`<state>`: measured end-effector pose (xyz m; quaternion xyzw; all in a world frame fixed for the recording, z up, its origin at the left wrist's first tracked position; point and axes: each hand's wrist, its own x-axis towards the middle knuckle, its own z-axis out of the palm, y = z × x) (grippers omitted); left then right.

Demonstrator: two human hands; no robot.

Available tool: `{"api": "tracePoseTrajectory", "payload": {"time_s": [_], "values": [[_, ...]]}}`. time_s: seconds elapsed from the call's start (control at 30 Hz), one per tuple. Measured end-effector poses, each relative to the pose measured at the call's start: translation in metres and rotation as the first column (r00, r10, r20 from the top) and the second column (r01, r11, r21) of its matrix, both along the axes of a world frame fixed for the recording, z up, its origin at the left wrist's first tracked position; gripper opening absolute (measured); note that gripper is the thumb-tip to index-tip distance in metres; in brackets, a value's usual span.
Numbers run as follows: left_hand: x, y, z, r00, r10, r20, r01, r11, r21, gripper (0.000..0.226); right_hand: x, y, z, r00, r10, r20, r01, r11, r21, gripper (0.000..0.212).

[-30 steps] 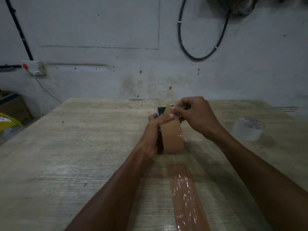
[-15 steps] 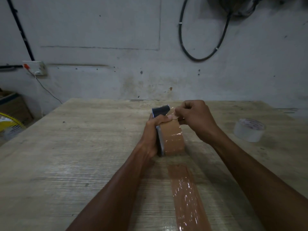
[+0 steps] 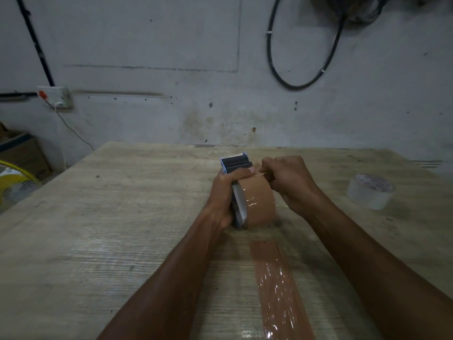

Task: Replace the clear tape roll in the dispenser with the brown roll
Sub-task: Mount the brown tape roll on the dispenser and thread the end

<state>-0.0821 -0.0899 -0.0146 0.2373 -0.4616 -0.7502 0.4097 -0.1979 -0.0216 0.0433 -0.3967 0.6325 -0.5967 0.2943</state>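
Left hand [image 3: 221, 192] grips dispenser [image 3: 236, 163], right hand [image 3: 291, 182] pinches brown tape [image 3: 259, 203]; clear roll [image 3: 370, 192] print illegible.

Brown roll [image 3: 259, 204] seated in dispenser [image 3: 236, 163], standing on edge, centre, glossy. Clear roll [image 3: 371, 191] out of dispenser, lying flat at right, well apart.

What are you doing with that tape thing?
A person is loading a tape dispenser. The left hand grips the dispenser, which already carries the brown roll. The right hand pinches that roll's loose end. The clear roll lies on the table, off to the right.
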Motion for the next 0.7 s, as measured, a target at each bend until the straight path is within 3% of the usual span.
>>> {"api": "tracePoseTrajectory", "payload": {"time_s": [0.27,0.43,0.53,0.7], "values": [[-0.001,0.000,0.002,0.998,0.061,-0.018,-0.061,0.998,-0.004,0.059,0.007,-0.003,0.001,0.982,-0.049,0.180,0.041,0.998,0.049,0.016],[0.000,0.002,0.003,0.995,0.093,-0.032,-0.095,0.995,-0.043,0.044,0.008,-0.008,0.000,0.981,-0.081,0.178,0.070,0.995,0.065,0.009],[0.001,0.002,0.002,0.995,0.097,-0.032,-0.098,0.993,-0.059,0.059,0.008,-0.007,0.001,0.984,-0.045,0.174,0.032,0.996,0.079,0.007],[0.002,0.001,0.001,0.995,0.098,-0.010,-0.099,0.993,-0.062,0.062,-0.002,0.000,0.006,0.971,0.088,0.224,-0.103,0.993,0.057,0.011]]}}
